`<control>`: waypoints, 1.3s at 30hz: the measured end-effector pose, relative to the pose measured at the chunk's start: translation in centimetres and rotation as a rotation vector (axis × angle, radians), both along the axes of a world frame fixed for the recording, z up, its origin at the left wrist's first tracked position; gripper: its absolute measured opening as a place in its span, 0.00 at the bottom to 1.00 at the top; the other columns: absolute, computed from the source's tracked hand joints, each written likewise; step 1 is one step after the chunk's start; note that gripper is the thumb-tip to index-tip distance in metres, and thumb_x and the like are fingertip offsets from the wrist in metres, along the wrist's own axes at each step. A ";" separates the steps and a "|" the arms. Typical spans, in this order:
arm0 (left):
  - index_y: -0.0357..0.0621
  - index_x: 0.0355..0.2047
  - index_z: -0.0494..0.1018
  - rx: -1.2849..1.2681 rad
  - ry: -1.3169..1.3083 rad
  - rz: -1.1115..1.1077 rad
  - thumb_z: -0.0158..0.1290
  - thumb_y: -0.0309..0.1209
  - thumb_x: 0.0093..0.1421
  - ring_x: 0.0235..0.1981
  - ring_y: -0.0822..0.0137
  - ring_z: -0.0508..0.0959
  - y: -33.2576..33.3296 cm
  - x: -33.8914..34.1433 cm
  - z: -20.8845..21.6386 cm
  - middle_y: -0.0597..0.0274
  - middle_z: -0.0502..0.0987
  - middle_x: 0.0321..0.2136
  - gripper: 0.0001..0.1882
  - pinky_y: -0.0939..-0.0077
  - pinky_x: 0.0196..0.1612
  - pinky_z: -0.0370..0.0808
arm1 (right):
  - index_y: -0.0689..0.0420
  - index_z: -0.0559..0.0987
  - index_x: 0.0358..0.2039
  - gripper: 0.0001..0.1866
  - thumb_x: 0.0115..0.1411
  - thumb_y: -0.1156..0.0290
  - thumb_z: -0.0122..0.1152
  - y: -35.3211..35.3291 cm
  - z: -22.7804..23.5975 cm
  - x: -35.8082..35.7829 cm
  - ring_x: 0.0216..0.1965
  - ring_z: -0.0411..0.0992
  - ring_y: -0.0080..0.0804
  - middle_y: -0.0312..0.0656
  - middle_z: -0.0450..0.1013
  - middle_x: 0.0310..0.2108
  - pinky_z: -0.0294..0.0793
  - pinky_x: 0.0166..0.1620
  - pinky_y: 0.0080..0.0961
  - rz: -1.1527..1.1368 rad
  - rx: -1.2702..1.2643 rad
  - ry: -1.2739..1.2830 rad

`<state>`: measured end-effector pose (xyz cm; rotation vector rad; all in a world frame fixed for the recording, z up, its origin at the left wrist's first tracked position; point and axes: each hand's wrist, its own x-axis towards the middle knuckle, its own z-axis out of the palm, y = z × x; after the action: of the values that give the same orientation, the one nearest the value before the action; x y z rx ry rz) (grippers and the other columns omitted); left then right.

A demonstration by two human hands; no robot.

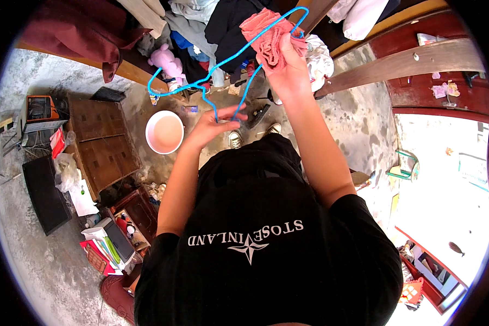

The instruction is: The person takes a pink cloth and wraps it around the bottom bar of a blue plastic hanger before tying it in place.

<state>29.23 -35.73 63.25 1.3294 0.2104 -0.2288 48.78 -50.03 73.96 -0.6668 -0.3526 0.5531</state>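
Observation:
Up at the top right of centre, my right hand (290,70) is closed around a folded pinkish-red cloth (267,37), thumb on its near side. A blue clothes hanger (227,60) stretches from the left across this cloth, its right end bending round by the cloth. My left hand (206,129) is lower and to the left, with the hanger's lower wire parts running between its thumb and fingers. Part of the hanger behind that hand is hidden. A white bucket (151,142) of cloudy pale liquid stands on the floor left of my left hand.
Clothes and a pink stuffed toy (167,61) fill a wooden-framed space ahead. A wooden beam (407,64) crosses on the right. On the left are a brown cabinet (100,138) and a dark flat screen (46,194). A green-framed chair (405,165) stands at right.

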 end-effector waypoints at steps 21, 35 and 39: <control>0.38 0.35 0.81 0.158 0.245 -0.141 0.57 0.33 0.68 0.19 0.78 0.71 2.7 -2.3 2.8 0.64 0.81 0.25 0.10 0.81 0.22 0.66 | 0.59 0.77 0.56 0.18 0.67 0.71 0.63 -3.5 -1.8 4.3 0.52 0.77 0.29 0.40 0.79 0.50 0.77 0.57 0.29 -0.091 -0.152 -0.021; 0.35 0.32 0.83 0.610 0.358 -0.189 0.62 0.31 0.61 0.22 0.69 0.77 9.5 -4.0 7.7 0.59 0.80 0.21 0.10 0.70 0.30 0.74 | 0.56 0.75 0.32 0.17 0.49 0.69 0.77 -6.6 3.9 6.3 0.35 0.77 0.38 0.41 0.75 0.28 0.75 0.40 0.30 0.283 -1.180 -1.495; 0.33 0.33 0.82 0.757 0.296 -0.290 0.63 0.33 0.60 0.19 0.67 0.76 8.5 -2.3 9.3 0.53 0.77 0.18 0.12 0.66 0.27 0.72 | 0.57 0.75 0.33 0.20 0.48 0.63 0.78 -4.4 3.7 4.5 0.37 0.78 0.46 0.44 0.79 0.32 0.76 0.39 0.36 0.607 -1.126 -1.396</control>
<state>26.90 -27.28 72.56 2.0792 0.3758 -0.6358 53.24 -54.44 77.65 -2.0563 -1.6488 0.7780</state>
